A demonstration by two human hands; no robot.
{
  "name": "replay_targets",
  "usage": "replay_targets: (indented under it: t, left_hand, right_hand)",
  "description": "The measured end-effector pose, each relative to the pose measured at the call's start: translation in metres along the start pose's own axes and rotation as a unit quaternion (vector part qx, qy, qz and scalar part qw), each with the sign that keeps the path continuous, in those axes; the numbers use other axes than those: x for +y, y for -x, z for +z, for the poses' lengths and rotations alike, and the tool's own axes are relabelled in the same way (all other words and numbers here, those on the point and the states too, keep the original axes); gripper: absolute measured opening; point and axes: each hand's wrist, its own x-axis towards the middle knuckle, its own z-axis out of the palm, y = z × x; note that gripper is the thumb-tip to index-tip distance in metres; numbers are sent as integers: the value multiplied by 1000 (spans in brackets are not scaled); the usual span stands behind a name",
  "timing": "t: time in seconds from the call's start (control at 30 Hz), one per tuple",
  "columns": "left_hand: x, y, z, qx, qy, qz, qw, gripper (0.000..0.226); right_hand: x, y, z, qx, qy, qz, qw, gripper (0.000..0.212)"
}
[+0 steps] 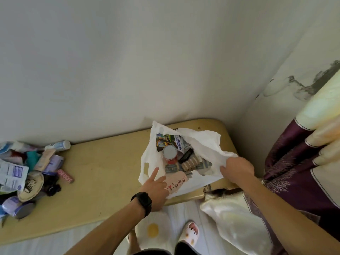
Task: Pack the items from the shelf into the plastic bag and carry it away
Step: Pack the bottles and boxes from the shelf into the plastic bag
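Gaping upward on the shelf point(110, 172), plastic bag point(202, 142); right hand point(237, 169) fingers pinching its rim, left hand point(156, 186) spread.

Head view, steep downward, close over shelf point(103, 172) by wall point(128, 61)

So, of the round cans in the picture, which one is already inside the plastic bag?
The can with the pale grey lid and red body, standing upright inside the white plastic bag. The purple cans lie in the pile at the shelf's left end.
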Motion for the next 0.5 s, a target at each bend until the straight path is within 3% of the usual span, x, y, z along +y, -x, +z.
replay_targets:
  t: [0.07,0.17,0.23,0.3,0.37,0.43,0.5]
  left_hand:
    - [1,3,-6,-21,16,9,1000,49]
    - [-7,3,-31,-12,127,-46,991,73]
    - [-19,-1,-53,69,173,-87,979,66]
    - [-37,-10,-67,149,197,-138,959,47]
    - [-53,-21,-67,179,195,-187,946,34]
    - [-63,-29,-52,121,182,-215,952,39]
    - [-65,-29,-27,6,116,-226,967,66]
  right_hand:
    - [-7,-4,-7,-21,-30,4,999,33]
    - [-27,-4,-22,-88,-79,-48,992,42]
    - [-49,-2,-39,-87,-65,-124,986,48]
    - [-74,-6,-52,-24,-103,-196,975,41]
    - [-91,-17,-56,39,-126,-241,962,34]
    - [-94,-32,-53,65,-23,-259,963,39]
    - [-78,-45,-47,65,122,-226,964,50]
